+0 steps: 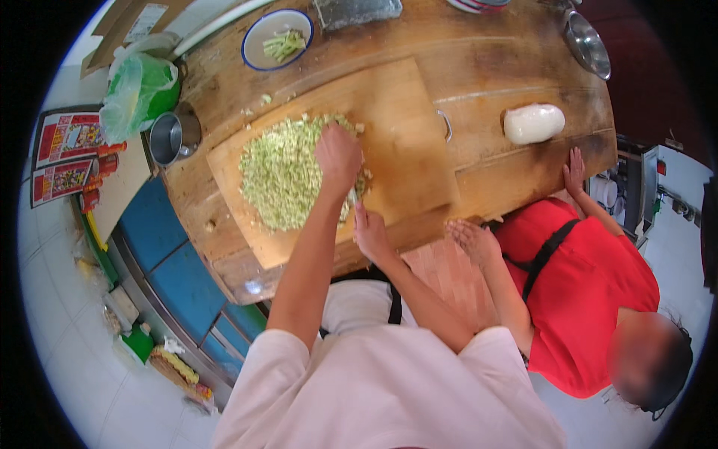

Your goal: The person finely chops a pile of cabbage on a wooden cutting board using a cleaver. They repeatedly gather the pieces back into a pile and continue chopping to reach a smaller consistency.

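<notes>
A wide heap of finely chopped pale green vegetable (280,174) covers the left part of a wooden cutting board (401,112). My left hand (339,149) is curled down at the heap's right edge; its fingertips and anything under them are hidden. Nearer my body, my right hand (370,233) is closed round the handle end of a knife (353,196). Only a small strip of its metal shows beside the heap, below my left hand. The board's right part holds no heap and looks slightly blurred.
A blue-rimmed bowl (277,39) with green strips stands behind the board. A metal cup (168,137) and a green bag-covered container (143,90) are left. Right are a white dough-like roll (534,123), a steel bowl (587,45) and a co-worker in red (589,280), hands at the table edge.
</notes>
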Demonstrator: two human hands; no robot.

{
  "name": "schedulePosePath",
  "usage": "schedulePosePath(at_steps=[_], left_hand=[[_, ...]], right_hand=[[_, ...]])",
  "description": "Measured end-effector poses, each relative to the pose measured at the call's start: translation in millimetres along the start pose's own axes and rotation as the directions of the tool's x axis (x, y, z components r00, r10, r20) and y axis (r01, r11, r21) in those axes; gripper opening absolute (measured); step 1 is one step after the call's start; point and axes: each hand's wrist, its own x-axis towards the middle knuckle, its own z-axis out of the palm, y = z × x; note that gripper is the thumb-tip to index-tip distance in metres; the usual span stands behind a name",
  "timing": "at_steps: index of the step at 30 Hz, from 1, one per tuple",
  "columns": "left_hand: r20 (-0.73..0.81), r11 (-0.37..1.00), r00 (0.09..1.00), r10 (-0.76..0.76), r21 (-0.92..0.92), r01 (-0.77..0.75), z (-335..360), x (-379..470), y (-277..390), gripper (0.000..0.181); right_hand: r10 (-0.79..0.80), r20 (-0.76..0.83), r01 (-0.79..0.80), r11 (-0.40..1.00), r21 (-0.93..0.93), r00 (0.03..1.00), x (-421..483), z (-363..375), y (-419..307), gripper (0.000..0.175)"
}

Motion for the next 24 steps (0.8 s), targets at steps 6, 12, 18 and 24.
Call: schedulePosePath(at_steps=[6, 12, 18, 24], left_hand=[[-0.059, 0.993, 0.998, -0.009, -0.122, 0.002, 6, -11, 6, 0.025], [0.129, 0.999, 0.991, -0.042, -0.004, 0.043, 3, 16, 23, 0.021], [0.016, 0.994, 0.999, 0.033, -0.108, -0.031, 16, 9, 43, 0.021], [0.058, 0.99, 0.998, 0.022, -0.137, -0.014, 15, 10, 39, 0.024]], right_hand=[[-0.043, 0.005, 0.043, 0.992, -0.121, 0.999, -5, -24, -16, 0.062], [0.011, -0.022, -0.011, 1.0, -0.008, 1.0, -2, -17, 5, 0.06], [-0.073, -0.075, 0.073, 0.997, 0.001, 0.995, 10, -36, -1, 0.059], [0.074, -0.057, -0.071, 0.996, 0.056, 0.996, 11, -31, 1, 0.063]])
